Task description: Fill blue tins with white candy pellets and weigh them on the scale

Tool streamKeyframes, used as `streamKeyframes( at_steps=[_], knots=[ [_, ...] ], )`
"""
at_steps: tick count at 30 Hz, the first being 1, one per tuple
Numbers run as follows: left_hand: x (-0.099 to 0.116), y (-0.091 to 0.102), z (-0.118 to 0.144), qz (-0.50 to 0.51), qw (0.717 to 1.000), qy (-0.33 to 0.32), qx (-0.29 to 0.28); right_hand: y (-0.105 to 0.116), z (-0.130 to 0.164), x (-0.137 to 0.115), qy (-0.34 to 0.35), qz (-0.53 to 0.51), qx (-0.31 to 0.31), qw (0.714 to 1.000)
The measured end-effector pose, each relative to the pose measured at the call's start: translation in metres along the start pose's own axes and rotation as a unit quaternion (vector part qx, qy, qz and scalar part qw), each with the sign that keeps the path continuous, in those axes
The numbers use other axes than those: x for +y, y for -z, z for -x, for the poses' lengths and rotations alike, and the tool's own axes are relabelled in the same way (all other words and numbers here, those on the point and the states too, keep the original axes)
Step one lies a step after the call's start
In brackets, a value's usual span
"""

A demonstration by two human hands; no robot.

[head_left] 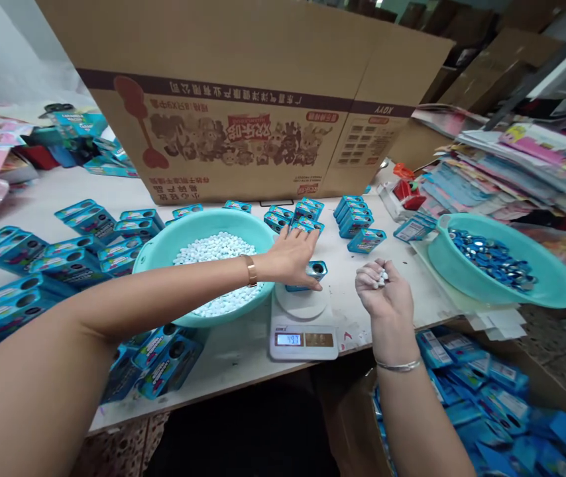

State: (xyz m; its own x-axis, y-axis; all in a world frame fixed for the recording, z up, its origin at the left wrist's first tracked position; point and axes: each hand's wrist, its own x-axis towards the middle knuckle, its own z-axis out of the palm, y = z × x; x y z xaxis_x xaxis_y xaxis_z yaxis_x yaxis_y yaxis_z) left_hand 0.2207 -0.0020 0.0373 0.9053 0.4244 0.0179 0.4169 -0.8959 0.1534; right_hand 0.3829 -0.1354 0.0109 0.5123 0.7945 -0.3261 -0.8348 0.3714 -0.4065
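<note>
The left hand lay palm-down with fingers spread flat, not clenched, its fingertips resting on a small blue box that stood on the round pan of a white scale. The box showed a dark round hole in its top face. The scale's display was lit, though its digits were too small to read with confidence. The right hand hovered just beside the scale, to its right, curled shut around a few white pellets that showed between thumb and fingers. A gold bracelet circled the left wrist and a thin silver bangle the right.

Just left of the scale, under the left forearm, sat a teal basin holding a heap of white pellets. Behind the hand several more blue boxes stood in short rows on the white table, and many others lay piled at the far left. To the right, well apart from the hands, a second teal basin held shiny blue pieces, perhaps caps. A large printed carton stood behind everything, with stacks of printed sheets at its right. Below the table edge, at lower right, an open carton was filled with blue boxes.
</note>
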Motion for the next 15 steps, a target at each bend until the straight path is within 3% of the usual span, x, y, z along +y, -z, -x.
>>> streamKeyframes(
  at_steps=[6,11,15],
  knots=[
    [-0.012,0.007,0.020,0.014,0.999,0.016,-0.026,-0.013,-0.009,0.003,0.018,0.058,0.027,0.998],
    [-0.016,0.004,0.020,0.024,0.999,0.009,-0.023,-0.007,-0.014,0.000,0.046,0.090,0.029,0.994],
    [-0.015,0.000,0.017,0.028,0.999,0.000,-0.020,-0.009,-0.010,-0.001,0.058,0.061,0.066,0.994]
  ],
)
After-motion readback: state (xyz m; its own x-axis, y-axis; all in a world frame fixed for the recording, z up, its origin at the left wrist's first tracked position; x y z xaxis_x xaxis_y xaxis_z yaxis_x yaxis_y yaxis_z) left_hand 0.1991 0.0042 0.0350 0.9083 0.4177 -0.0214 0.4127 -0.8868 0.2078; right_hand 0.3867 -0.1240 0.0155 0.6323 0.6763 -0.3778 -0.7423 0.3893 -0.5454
